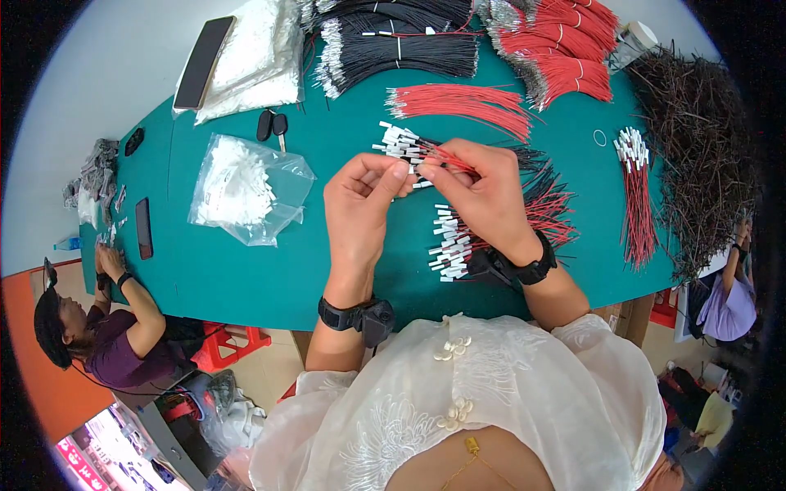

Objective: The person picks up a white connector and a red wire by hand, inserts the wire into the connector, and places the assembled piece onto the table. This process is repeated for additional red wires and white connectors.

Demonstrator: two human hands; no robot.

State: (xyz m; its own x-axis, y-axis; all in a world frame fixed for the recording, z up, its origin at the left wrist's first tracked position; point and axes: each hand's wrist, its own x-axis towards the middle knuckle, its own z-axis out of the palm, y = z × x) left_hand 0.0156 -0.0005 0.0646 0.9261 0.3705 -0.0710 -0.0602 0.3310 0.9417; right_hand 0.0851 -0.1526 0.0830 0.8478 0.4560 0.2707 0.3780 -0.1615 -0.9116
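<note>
The left hand's [360, 203] fingers clamp a tiny connector [413, 170] — white, boxy, its finer detail unreadable; at its 3 o'clock, the right hand's [490, 190] fingers pinch thin red wires [448, 156].

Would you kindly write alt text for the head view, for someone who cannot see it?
A person's left hand and right hand meet at a small white connector over a green table. Around them lie red wires, black wires, a bag of white parts and keys.

Frame centre: my left hand [358, 200] pinches a white connector [413, 170]; my right hand [489, 192] grips red wires [450, 159]. Left: bag of white pieces [236, 190]. Top: black wire bundles [377, 54].
</note>
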